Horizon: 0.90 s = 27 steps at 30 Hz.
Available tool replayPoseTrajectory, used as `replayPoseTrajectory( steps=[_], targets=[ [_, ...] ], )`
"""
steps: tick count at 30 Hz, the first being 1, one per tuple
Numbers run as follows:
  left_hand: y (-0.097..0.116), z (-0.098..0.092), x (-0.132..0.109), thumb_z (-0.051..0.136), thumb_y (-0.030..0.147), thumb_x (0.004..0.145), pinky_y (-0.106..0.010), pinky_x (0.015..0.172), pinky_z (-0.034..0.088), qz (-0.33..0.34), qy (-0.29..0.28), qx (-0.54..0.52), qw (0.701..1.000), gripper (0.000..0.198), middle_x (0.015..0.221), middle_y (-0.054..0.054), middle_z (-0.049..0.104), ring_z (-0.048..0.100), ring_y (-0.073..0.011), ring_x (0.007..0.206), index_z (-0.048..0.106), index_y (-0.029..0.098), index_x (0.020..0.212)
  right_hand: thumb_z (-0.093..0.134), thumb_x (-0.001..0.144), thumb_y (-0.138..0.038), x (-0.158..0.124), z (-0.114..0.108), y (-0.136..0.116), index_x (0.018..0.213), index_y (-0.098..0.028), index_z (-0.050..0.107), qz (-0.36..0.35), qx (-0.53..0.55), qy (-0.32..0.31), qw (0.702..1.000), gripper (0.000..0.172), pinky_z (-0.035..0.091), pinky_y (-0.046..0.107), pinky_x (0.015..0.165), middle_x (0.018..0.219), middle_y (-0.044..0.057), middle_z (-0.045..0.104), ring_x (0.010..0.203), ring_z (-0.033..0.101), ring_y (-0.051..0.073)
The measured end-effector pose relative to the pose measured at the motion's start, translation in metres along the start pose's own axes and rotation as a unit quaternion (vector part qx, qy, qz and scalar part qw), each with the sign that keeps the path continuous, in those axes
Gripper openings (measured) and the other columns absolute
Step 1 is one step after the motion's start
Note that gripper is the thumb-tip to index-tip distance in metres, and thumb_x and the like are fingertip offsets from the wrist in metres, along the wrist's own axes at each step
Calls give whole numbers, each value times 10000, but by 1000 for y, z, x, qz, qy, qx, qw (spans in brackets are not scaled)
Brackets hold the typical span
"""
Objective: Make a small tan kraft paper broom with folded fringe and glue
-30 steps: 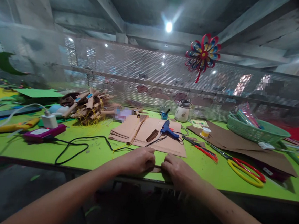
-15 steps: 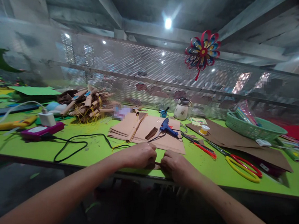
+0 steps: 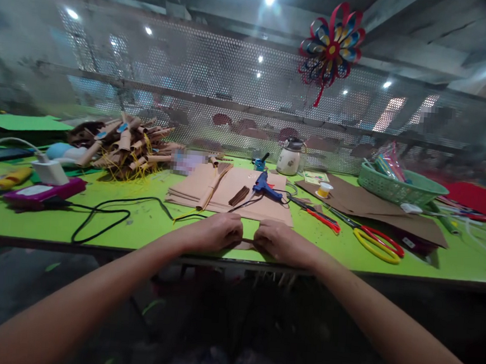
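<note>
My left hand [image 3: 218, 231] and my right hand [image 3: 279, 242] rest side by side at the near edge of the green table [image 3: 147, 228], both closed in a pinch. Between them they hold a small brown paper piece [image 3: 247, 243], mostly hidden under the fingers. Just beyond the hands lies a stack of tan paper sheets [image 3: 225, 194] with rolled paper sticks [image 3: 213, 185] and a dark pleated strip [image 3: 239, 196] on top. A blue glue gun [image 3: 265, 185] lies on the stack's far right corner.
Red and yellow scissors [image 3: 373, 242] lie right of my hands near brown card [image 3: 363, 205] and a green basket [image 3: 400, 189]. A black cable [image 3: 110, 213], magenta box [image 3: 40, 193], white charger [image 3: 50, 171] and paper-roll pile [image 3: 119, 147] lie left. Perforated screen behind.
The view has tilted down, so everything sits higher in the frame. Both hands stay closed on the small paper piece at the table's edge.
</note>
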<state>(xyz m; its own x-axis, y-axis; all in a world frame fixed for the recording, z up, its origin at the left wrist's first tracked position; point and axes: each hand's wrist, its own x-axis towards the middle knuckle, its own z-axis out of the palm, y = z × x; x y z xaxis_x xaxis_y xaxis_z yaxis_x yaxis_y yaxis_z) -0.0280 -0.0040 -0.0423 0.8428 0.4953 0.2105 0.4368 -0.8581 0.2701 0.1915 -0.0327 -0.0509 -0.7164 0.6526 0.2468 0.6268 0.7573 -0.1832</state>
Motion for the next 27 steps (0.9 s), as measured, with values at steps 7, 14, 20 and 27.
replayPoseTrajectory(
  steps=[7, 14, 20, 27],
  targets=[
    [1, 4, 0, 446, 206, 889, -224, 658, 396, 25, 18, 68, 997, 196, 812, -42, 535, 503, -125, 724, 595, 145, 777, 501, 863, -178, 9, -2, -11, 750, -140, 607, 23, -83, -18, 996, 160, 331, 242, 621, 758, 55, 576, 719, 502, 141],
    [-1, 6, -3, 410, 226, 911, -222, 667, 408, 32, 14, 78, 996, 212, 835, -49, 521, 499, -127, 734, 578, 142, 810, 472, 878, -156, 4, 7, -10, 820, -145, 560, 21, -64, -3, 998, 106, 339, 240, 639, 824, 59, 543, 758, 475, 145],
    [-2, 2, -6, 427, 206, 896, -236, 721, 417, 29, 10, 83, 996, 184, 839, -50, 538, 516, -138, 774, 596, 156, 844, 480, 849, -101, -5, 5, -5, 859, -149, 550, 26, -29, 2, 999, 85, 345, 231, 656, 842, 48, 517, 763, 460, 137],
    [-2, -3, -8, 469, 151, 863, -235, 745, 415, 44, -2, 83, 996, 147, 883, -56, 559, 531, -149, 824, 611, 164, 901, 506, 781, -31, -6, 1, 0, 877, -147, 562, 7, -23, -28, 999, 161, 333, 226, 651, 862, 45, 506, 777, 454, 136]
  ],
)
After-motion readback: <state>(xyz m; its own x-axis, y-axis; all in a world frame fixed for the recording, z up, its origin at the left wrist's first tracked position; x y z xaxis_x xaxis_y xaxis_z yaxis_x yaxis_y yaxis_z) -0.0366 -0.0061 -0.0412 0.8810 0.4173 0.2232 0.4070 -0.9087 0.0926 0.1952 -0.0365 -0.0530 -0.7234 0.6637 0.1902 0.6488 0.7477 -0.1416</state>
